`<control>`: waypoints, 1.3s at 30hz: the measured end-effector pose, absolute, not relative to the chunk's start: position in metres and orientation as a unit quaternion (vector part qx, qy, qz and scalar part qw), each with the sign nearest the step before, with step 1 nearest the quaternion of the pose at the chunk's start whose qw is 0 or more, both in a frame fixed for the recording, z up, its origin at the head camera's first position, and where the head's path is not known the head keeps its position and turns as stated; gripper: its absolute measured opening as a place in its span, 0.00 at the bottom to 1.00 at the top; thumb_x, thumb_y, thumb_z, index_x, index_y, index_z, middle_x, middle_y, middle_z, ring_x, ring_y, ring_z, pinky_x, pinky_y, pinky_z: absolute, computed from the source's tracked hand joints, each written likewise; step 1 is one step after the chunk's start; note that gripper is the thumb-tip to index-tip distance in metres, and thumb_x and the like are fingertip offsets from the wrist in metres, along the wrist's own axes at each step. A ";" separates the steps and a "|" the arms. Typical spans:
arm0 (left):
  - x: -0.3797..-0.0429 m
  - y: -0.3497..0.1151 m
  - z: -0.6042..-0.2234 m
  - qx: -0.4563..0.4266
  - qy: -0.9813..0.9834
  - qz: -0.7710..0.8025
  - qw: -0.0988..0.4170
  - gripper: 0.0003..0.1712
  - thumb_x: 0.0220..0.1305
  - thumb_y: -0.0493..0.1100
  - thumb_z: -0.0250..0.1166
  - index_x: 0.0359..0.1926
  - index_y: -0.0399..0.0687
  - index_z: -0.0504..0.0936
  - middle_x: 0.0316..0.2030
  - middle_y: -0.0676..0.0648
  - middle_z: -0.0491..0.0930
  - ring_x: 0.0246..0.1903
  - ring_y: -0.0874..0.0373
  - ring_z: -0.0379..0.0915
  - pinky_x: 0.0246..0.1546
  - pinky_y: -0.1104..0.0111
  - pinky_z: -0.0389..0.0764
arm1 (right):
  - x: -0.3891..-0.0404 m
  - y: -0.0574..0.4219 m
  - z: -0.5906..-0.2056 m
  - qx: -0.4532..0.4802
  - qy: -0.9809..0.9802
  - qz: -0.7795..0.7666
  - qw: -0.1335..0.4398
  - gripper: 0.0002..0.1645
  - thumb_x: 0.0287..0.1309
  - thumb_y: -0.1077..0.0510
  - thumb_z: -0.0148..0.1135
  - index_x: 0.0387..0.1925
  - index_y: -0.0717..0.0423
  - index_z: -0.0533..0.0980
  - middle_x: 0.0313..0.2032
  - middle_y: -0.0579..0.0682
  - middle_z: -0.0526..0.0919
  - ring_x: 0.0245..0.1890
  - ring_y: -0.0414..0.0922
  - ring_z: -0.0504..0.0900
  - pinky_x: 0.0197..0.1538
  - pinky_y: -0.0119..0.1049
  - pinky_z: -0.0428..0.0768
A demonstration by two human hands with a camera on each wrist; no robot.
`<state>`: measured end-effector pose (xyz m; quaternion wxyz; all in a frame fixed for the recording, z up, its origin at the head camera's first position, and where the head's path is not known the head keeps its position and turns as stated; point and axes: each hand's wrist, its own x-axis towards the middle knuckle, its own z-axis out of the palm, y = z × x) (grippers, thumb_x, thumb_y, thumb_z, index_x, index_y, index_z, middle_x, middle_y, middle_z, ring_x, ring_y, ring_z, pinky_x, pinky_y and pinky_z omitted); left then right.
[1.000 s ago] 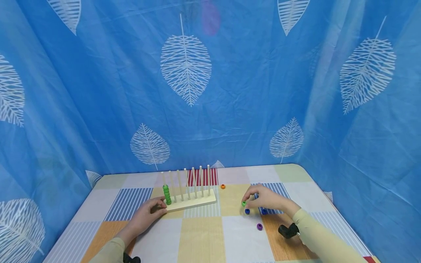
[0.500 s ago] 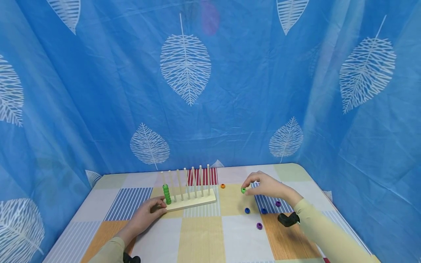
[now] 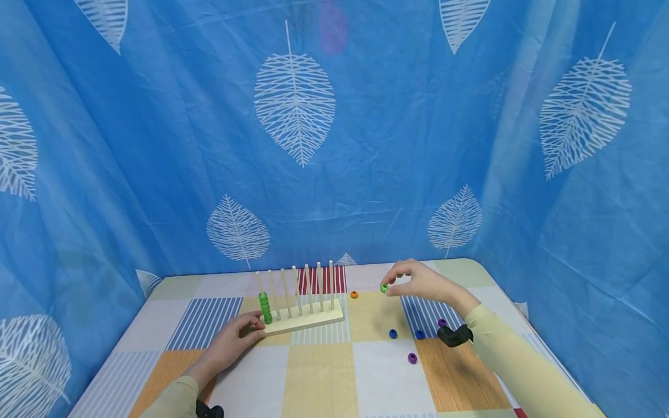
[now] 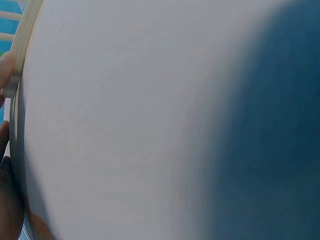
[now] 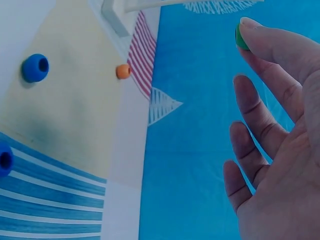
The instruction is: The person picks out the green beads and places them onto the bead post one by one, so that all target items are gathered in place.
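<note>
My right hand (image 3: 418, 283) pinches a green bead (image 3: 384, 288) between thumb and fingertip, raised above the table; the right wrist view shows the same green bead (image 5: 242, 38) with the other fingers spread loosely. On the left, my left hand (image 3: 235, 339) grips the near left end of a wooden peg board (image 3: 313, 319); its thumb (image 4: 6, 67) lies against the board's end in the left wrist view. Several upright pegs stand in a row on the board. A stack of green beads (image 3: 265, 307) fills the lower part of the leftmost peg, while the other pegs are bare.
An orange bead (image 3: 354, 295) lies right of the board. Two blue beads (image 3: 393, 334) (image 3: 420, 335) and two purple beads (image 3: 412, 358) (image 3: 442, 323) lie on the patchwork tablecloth (image 3: 319, 377) near my right forearm. A blue leaf-patterned curtain (image 3: 366, 174) hangs behind the table.
My right hand has lifted the green bead off the table, up and slightly left, away from the blue bead beside it. My left hand and the peg board stay where they were.
</note>
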<state>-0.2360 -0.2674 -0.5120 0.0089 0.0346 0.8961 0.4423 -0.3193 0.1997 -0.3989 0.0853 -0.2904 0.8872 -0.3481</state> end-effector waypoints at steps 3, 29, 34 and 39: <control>-0.236 -0.267 -0.511 0.039 0.896 0.443 0.007 0.04 0.67 0.44 0.71 0.38 0.54 0.83 0.66 0.38 0.75 0.70 0.37 0.64 0.70 0.40 0.61 | -0.321 0.198 -0.395 -0.291 0.887 -0.347 0.084 0.09 0.61 0.43 0.72 0.42 0.35 0.86 0.45 0.39 0.83 0.52 0.47 0.73 0.53 0.52 0.74; -0.236 -0.269 -0.511 0.038 0.895 0.444 0.010 0.04 0.67 0.43 0.71 0.38 0.54 0.82 0.67 0.38 0.74 0.70 0.36 0.63 0.71 0.39 0.59 | -0.340 0.155 -0.336 -0.338 0.868 -0.354 0.086 0.11 0.60 0.45 0.74 0.44 0.38 0.86 0.45 0.41 0.83 0.52 0.50 0.74 0.57 0.53 0.72; -0.235 -0.269 -0.511 0.035 0.896 0.442 0.010 0.04 0.67 0.43 0.71 0.38 0.54 0.82 0.67 0.38 0.74 0.70 0.36 0.63 0.71 0.40 0.60 | -0.341 0.142 -0.326 -0.356 0.860 -0.356 0.084 0.11 0.60 0.45 0.74 0.44 0.39 0.86 0.45 0.41 0.83 0.51 0.48 0.75 0.57 0.52 0.72; -0.235 -0.269 -0.510 0.030 0.895 0.445 0.013 0.04 0.66 0.43 0.72 0.38 0.55 0.83 0.67 0.39 0.74 0.70 0.36 0.63 0.71 0.40 0.60 | -0.343 0.130 -0.322 -0.374 0.853 -0.356 0.083 0.10 0.60 0.47 0.74 0.44 0.38 0.86 0.46 0.43 0.84 0.50 0.45 0.76 0.57 0.51 0.73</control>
